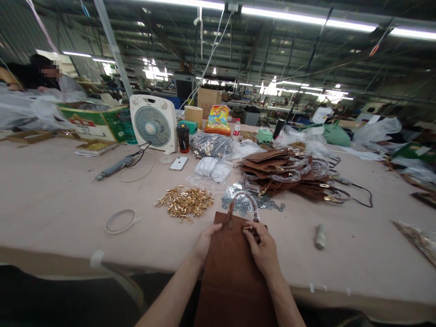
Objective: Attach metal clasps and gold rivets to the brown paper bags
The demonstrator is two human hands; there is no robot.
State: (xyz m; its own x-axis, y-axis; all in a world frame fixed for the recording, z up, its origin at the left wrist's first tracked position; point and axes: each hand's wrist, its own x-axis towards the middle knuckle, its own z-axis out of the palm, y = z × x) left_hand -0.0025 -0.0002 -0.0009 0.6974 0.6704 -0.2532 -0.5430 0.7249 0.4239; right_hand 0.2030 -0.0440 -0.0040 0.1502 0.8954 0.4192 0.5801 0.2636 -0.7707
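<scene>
1. Grasping the brown panel (pixel 235 268) by its left edge, the left hand (pixel 204 244) lays its thumb on the front face; its other fingers are largely hidden; the panel's lower part extends past the near edge of the counter (pixel 153 245).
2. Pinching a small gold fitting (pixel 247 227), the right hand (pixel 265 250) works at the panel's upper right, beside the foot of its film-wrapped handle (pixel 245 194); the fingers cover much of the fitting, so whether it is seated I cannot tell.
3. Lying just beyond the panel's top edge are grey metal pieces (pixel 238 206); beyond it to the left, a heap of gold fittings (pixel 185 204); beyond it to the right, stacked brown pieces (pixel 269 165).
</scene>
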